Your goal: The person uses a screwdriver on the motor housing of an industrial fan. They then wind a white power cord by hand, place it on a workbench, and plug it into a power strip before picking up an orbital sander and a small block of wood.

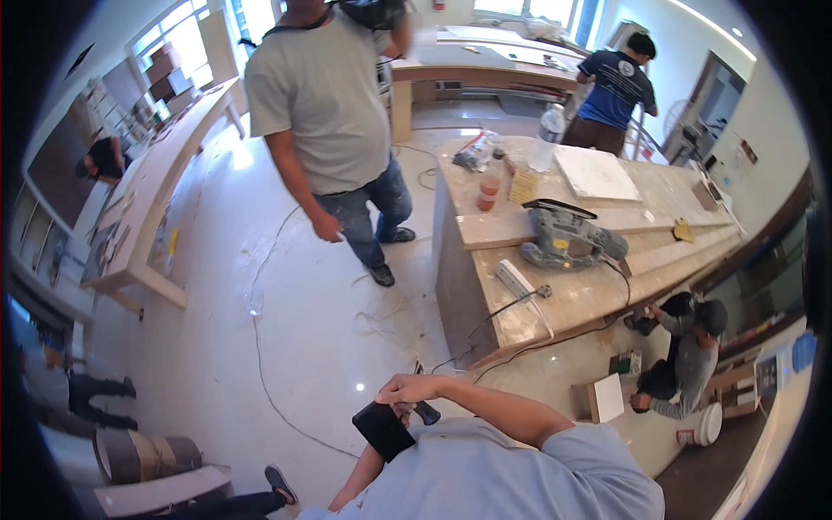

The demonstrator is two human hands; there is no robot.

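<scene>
Low in the head view, my right hand (pixel 406 392) is closed, its fingers at the top edge of a black flat rectangular object (pixel 384 431) in front of my shirt. My left forearm (pixel 362 477) rises from the lower edge and passes behind that object, which hides the left hand and its fingers. Beside my right hand a dark curved handle (pixel 426 412) sticks out, and a thin dark tip (pixel 419 368) shows above the knuckles. I cannot make out what tool they belong to.
A wooden workbench (pixel 472 303) stands ahead right with a grey sander (pixel 563 240), a power strip (pixel 515 279), bottles and a white board (pixel 596 173). Cords (pixel 256 338) cross the floor. One person (pixel 325 113) stands ahead; another (pixel 689 364) crouches at right beside a box (pixel 598 399) and bucket (pixel 709 425).
</scene>
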